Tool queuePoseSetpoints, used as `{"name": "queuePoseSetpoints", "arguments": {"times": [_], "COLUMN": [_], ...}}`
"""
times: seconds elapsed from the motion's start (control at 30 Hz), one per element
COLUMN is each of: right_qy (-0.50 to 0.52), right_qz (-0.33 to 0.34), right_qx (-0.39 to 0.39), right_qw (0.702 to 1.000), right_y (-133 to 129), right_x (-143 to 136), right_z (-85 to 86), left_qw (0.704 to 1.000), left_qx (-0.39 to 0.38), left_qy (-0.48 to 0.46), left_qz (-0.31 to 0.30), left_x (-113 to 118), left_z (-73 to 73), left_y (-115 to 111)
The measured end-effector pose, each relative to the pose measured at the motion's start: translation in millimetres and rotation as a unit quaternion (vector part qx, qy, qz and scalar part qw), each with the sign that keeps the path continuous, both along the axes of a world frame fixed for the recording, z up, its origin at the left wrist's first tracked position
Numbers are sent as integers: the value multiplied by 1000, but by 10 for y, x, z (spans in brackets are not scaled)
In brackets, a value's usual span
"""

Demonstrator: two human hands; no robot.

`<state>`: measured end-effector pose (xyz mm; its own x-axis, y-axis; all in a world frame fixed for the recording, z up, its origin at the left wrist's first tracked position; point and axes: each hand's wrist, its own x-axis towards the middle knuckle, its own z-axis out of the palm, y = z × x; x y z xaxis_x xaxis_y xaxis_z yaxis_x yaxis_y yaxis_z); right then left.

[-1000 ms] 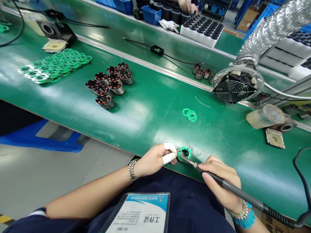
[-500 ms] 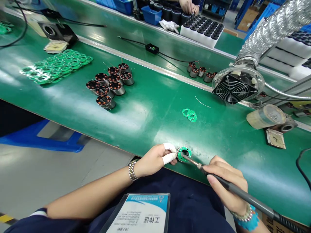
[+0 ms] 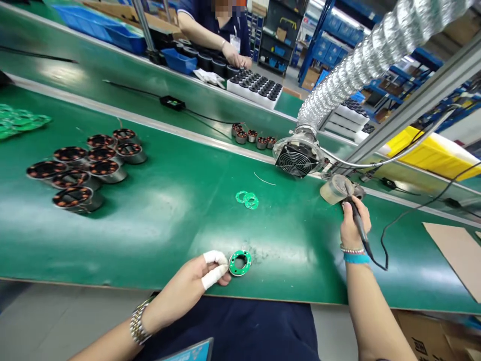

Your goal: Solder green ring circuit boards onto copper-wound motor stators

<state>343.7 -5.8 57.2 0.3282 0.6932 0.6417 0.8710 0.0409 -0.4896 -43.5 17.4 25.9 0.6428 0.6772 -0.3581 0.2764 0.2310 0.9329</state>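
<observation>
My left hand (image 3: 205, 273), with white wraps on its thumb and a finger, pinches the edge of a part topped by a green ring-shaped circuit board (image 3: 233, 268) near the bench's front edge. Out to the right, my right hand (image 3: 355, 225) is wrapped round a dark soldering iron (image 3: 359, 226), its cord trailing down and back. The iron's tip reaches the top of a cloudy plastic cup (image 3: 332, 190); whether it touches cannot be made out. Two loose green ring boards (image 3: 251, 201) overlap on the bench beyond my left hand.
Several copper-wound motor stators (image 3: 107, 170) stand at the left, with stacked green boards (image 3: 22, 123) beyond. A fume fan (image 3: 296, 160) hangs from a silver duct (image 3: 338, 65). Cardboard (image 3: 453, 250) lies at the right. A co-worker (image 3: 210, 30) handles parts across the bench.
My right hand has carried the soldering iron from the ring board away to the plastic cup at the right. My left hand still pinches the part. The view has swung right and up.
</observation>
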Motion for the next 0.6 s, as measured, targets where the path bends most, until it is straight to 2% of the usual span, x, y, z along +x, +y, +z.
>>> {"name": "queuePoseSetpoints", "arguments": {"times": [0.07, 0.1, 0.17, 0.23, 0.27, 0.3, 0.37, 0.4, 0.5, 0.6], "right_qy": [23, 42, 72, 94, 99, 92, 84, 90, 109, 105], "right_qz": [-21, -23, -6, 27, 54, 119, 263, 305, 346, 348], "right_qx": [10, 8, -6, -24, -40, -85, -158, -172, -181, -185], "right_qw": [999, 999, 997, 995, 993, 985, 948, 932, 914, 913], "right_y": [83, 98, 71, -18, -75, -130, -215, -236, -221, -160], "right_x": [110, 79, -153, -551, -776, -997, -1373, -1512, -1730, -1760], "right_z": [9, 6, -14, -38, -47, -56, -83, -106, -199, -261], "left_qw": [1000, 1000, 1000, 999, 999, 998, 996, 995, 993, 992], "left_qx": [0, -2, -8, -19, -24, -28, -36, -40, -53, -55], "left_qy": [1, 0, -4, -19, -29, -38, -51, -56, -70, -80], "left_qz": [7, 12, 23, 34, 40, 46, 60, 67, 80, 85], "left_x": [4, 10, 37, 84, 112, 142, 196, 217, 248, 245], "left_z": [3, 8, 21, 32, 34, 34, 28, 23, 8, -14], "left_y": [-10, -15, -22, -16, -7, 5, 34, 46, 66, 57]}}
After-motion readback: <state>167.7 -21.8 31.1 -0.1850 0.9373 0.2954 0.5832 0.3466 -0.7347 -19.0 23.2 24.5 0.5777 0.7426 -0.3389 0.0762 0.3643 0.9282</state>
